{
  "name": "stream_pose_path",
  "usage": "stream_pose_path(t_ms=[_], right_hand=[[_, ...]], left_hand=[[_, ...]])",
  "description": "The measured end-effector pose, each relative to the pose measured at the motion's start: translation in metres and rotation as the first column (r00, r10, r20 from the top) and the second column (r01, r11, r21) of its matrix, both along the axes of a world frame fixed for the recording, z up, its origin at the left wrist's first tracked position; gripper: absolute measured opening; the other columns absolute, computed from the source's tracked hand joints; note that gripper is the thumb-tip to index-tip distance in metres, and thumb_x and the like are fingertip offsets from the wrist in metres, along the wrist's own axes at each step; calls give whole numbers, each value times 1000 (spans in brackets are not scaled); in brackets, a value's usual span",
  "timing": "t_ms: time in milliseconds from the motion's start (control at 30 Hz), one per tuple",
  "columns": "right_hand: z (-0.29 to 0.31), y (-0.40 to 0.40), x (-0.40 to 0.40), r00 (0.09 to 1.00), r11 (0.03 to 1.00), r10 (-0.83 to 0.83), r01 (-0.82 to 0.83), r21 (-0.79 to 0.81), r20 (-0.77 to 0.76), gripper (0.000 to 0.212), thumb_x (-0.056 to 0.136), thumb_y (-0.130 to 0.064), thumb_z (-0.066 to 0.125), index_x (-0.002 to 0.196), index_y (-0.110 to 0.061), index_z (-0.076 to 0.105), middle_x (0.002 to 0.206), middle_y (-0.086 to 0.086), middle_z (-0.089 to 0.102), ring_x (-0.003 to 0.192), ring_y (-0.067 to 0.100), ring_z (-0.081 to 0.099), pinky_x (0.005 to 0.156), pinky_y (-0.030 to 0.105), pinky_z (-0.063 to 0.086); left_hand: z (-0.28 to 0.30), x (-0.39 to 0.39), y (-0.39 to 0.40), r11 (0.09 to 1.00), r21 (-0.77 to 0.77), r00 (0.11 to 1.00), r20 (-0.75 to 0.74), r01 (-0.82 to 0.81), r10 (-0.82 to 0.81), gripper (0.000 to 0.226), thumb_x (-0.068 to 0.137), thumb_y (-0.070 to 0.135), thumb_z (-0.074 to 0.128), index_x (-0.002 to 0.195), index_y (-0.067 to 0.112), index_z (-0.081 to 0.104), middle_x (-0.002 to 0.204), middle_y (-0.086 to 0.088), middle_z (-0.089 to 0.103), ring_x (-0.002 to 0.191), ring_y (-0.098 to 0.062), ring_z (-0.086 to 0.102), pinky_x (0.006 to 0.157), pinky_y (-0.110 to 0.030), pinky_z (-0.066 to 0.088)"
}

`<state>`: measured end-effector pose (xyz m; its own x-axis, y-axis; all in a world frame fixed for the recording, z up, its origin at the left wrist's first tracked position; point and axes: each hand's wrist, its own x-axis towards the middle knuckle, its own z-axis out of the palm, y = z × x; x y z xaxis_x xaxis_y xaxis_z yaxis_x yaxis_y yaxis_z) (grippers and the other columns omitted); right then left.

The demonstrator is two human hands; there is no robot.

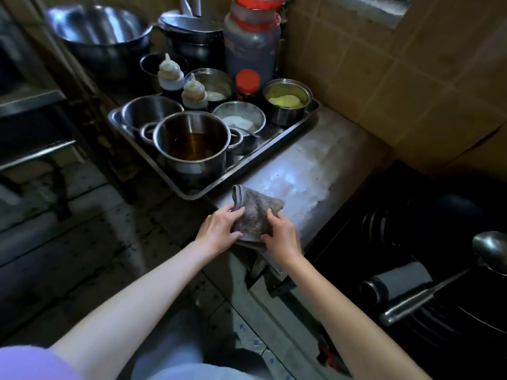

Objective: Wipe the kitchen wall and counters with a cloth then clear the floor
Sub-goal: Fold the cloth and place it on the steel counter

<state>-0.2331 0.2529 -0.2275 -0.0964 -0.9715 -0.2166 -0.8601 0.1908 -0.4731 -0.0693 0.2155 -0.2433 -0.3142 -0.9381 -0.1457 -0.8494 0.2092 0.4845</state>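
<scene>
Left hand: the left hand lies at the cloth's left edge, thumb and fingers curled onto the fabric and pinching it.
Right hand: the right hand is at the cloth's right edge, fingers bent and gripping the fabric.
Cloth: a grey-brown cloth, folded, lies on the near end of the counter between both hands; its lower part hangs over the counter's front edge.
Counter: a steel counter with pale smears on its top, running away toward the wall.
Floor: a dark, stained floor to the left of the counter.
Stove: a black stove just right of the counter, with a ladle resting at its right edge.
Tray: a steel tray sits beyond the cloth, overhanging the counter's left edge.
Pot: a pot with amber liquid stands in the tray's near part, among smaller steel bowls.
Bottles: two squeeze bottles stand at the tray's far side.
Jar: a large red-lidded jar behind the tray.
Wall: a tan tiled wall meets the counter's right side.
</scene>
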Motion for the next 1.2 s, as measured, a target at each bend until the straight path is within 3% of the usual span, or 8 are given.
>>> stream_pose_path(t_ms=[267, 600, 967, 1200], right_hand=[[1, 11, 51, 970, 970, 240, -241, 21, 35, 68, 85, -11, 63, 146, -20, 34, 147, 4, 37, 130, 26, 43, 104, 30, 35], [1, -3, 140, 873, 875, 484, -484, -10, 62, 70, 83, -12, 67, 145, -18, 35, 148, 8, 38, 133, 26, 41, 106, 30, 36], [33, -77, 261, 758, 765, 644, -635, -106, 106, 66, 77, -12, 73, 138, -16, 48, 144, 6, 46, 132, 19, 44, 106, 20, 31], [62, -135, 357, 698, 697, 713, -696, -176, 64, 65, 76, -13, 74, 136, -19, 50, 140, 2, 50, 127, 21, 49, 102, 24, 37]], left_hand=[[-3, 58, 48, 975, 21, 975, 1, -221, 221, 69, 79, 24, 72, 141, 25, 42, 147, -6, 37, 131, -24, 42, 106, -33, 38], [-2, 140, 74, 875, 29, 875, 8, -484, 484, 70, 79, 16, 73, 141, 19, 42, 148, -11, 36, 134, -26, 39, 109, -31, 33], [36, 249, 41, 723, -43, 724, -19, -689, 689, 68, 78, 18, 73, 140, 19, 44, 148, -13, 36, 134, -26, 38, 108, -32, 33], [62, 335, -3, 624, -80, 629, -92, -777, 772, 69, 74, 16, 77, 137, 16, 49, 145, -15, 40, 131, -28, 42, 107, -29, 33]])
